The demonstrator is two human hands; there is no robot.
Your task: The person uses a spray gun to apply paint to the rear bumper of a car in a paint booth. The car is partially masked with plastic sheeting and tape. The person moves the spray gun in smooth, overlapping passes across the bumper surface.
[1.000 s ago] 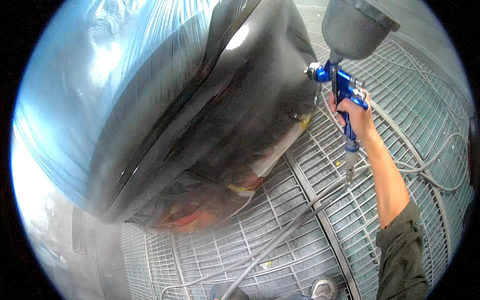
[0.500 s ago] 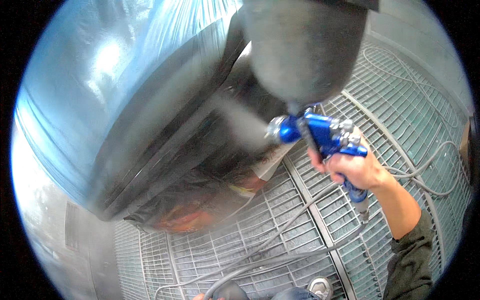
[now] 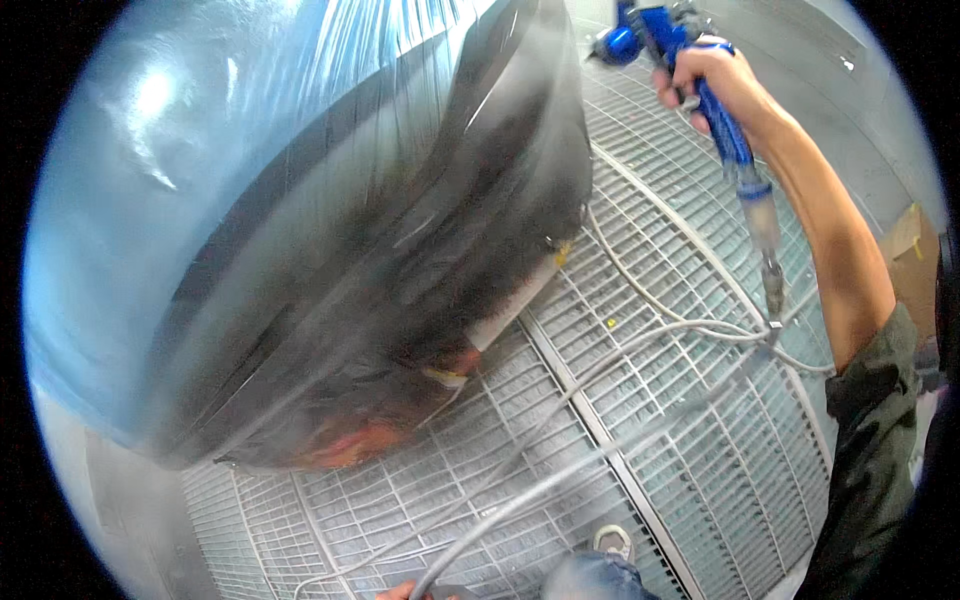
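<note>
My right hand (image 3: 720, 85) is wrapped round a blue spray gun (image 3: 655, 35) at the upper right, its cup mostly out of the picture and a hose fitting below. To the gun's left is a dark curved body panel (image 3: 480, 170) with a pale haze over it, bordered by blue masking film (image 3: 150, 230). Along the panel's lower end lies masked material (image 3: 365, 435) with reddish and yellow patches. My left hand (image 3: 395, 592) shows only in part at the bottom edge, fingers round the grey hose (image 3: 527, 483).
Hoses and cables (image 3: 640, 275) run over the metal floor grating (image 3: 700, 480). A cardboard piece (image 3: 905, 270) stands at the far right by the pale wall (image 3: 850, 90). My shoe (image 3: 613, 540) shows at the bottom.
The spray gun and my right hand first came lower and closer, with mist streaming toward the panel, then rose to the top right. The view has shifted, showing more of the cardboard.
</note>
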